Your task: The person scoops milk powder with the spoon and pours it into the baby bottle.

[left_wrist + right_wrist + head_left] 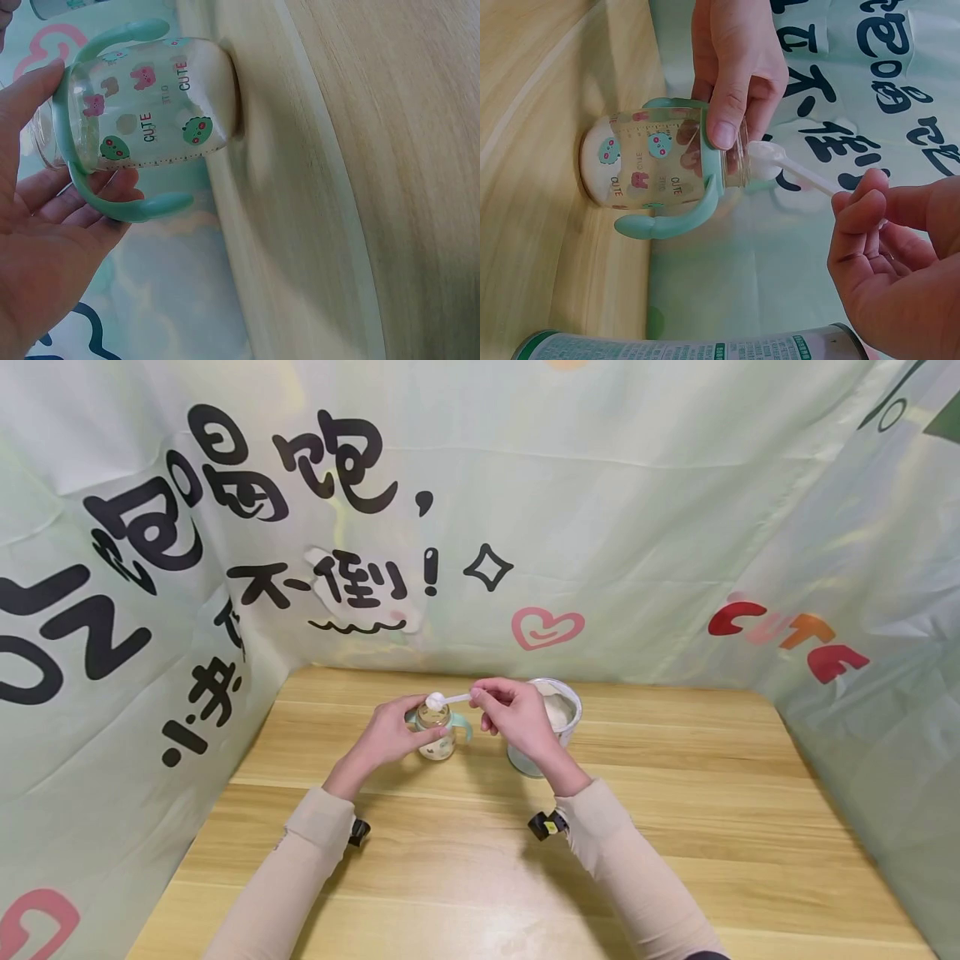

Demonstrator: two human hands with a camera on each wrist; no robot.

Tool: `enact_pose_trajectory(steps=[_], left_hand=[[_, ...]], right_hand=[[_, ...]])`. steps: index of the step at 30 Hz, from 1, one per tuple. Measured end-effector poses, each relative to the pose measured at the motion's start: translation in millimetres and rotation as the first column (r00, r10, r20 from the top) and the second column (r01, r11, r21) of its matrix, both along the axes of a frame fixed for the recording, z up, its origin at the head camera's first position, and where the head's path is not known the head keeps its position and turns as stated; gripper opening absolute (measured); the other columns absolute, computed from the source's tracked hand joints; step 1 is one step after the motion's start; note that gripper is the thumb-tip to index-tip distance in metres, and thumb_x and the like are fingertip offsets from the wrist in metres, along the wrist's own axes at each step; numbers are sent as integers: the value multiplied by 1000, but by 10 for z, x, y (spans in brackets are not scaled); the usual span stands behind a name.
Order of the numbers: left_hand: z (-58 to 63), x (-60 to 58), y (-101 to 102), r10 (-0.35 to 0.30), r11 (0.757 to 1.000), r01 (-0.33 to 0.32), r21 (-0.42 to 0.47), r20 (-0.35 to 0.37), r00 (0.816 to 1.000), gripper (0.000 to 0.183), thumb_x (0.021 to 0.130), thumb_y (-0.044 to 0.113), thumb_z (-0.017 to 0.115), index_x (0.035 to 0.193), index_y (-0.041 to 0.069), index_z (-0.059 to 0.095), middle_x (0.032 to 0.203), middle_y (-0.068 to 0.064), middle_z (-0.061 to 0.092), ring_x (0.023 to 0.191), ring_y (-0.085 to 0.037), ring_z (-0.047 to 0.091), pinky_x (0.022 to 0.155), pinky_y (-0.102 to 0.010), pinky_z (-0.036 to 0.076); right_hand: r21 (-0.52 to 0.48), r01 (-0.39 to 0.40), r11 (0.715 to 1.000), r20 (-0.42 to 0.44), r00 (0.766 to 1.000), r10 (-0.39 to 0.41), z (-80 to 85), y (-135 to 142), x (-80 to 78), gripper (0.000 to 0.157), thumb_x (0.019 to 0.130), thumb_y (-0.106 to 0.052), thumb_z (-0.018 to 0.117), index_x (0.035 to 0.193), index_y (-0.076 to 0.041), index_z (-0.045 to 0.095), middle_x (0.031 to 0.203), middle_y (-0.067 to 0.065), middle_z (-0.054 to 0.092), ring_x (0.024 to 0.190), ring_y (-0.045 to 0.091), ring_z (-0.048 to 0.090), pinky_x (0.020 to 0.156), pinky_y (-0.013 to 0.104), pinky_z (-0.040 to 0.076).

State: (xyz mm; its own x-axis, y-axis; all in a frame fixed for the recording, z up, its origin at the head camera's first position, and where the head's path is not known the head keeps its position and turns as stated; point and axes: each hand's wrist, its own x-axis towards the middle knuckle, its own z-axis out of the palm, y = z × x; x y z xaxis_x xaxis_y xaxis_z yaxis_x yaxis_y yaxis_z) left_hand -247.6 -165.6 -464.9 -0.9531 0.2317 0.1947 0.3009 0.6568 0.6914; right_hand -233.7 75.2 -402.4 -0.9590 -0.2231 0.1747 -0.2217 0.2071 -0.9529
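Note:
A clear baby bottle (438, 747) with mint-green handles stands upright on the table, its top uncapped. My left hand (385, 735) holds it around the neck, thumb on the near side, as the right wrist view also shows. Pale powder (598, 161) fills the bottom of the bottle. Between thumb and fingers my right hand (517, 717) pinches the handle of a white scoop (802, 172). The scoop's bowl, heaped with white powder, is right at the bottle's mouth. Just behind the right hand is an open can (528, 765) of pale powder, partly covered by that hand.
The wooden table (450, 877) carries the bottle and the can. A printed cloth (637, 527) hangs around the back and both sides, close behind the can. Small black devices (546, 825) sit at both wrists.

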Motion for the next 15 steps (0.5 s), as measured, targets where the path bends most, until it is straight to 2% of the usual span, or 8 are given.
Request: enact_pose_trajectory(steps=[10,12,15], left_hand=[[-1,-5,3,0,1000,0,3,1,1000,71,86,40,88,142,2,64,132,-19,72,116,-34,70,99,-51,58],[2,-5,7,-2,1000,2,6,-2,1000,69,86,38,89,141,3,65,131,-18,73,115,-34,70,98,-50,58],[-5,-8,7,-7,1000,7,3,-13,1000,68,86,38,88,140,2,66,129,-18,73,113,-33,70,97,-50,58]], right_hand=[[12,-13,1000,-3,1000,13,3,12,22,18,103,-14,70,112,-1,79,90,12,78,57,11,61,52,23,53],[17,-15,1000,-10,1000,15,-4,18,22,18,102,-14,70,112,-1,79,86,10,77,57,15,63,52,24,53],[33,-17,999,-19,1000,17,-9,28,31,19,102,-14,71,112,-1,79,78,8,75,60,29,65,52,24,53]])
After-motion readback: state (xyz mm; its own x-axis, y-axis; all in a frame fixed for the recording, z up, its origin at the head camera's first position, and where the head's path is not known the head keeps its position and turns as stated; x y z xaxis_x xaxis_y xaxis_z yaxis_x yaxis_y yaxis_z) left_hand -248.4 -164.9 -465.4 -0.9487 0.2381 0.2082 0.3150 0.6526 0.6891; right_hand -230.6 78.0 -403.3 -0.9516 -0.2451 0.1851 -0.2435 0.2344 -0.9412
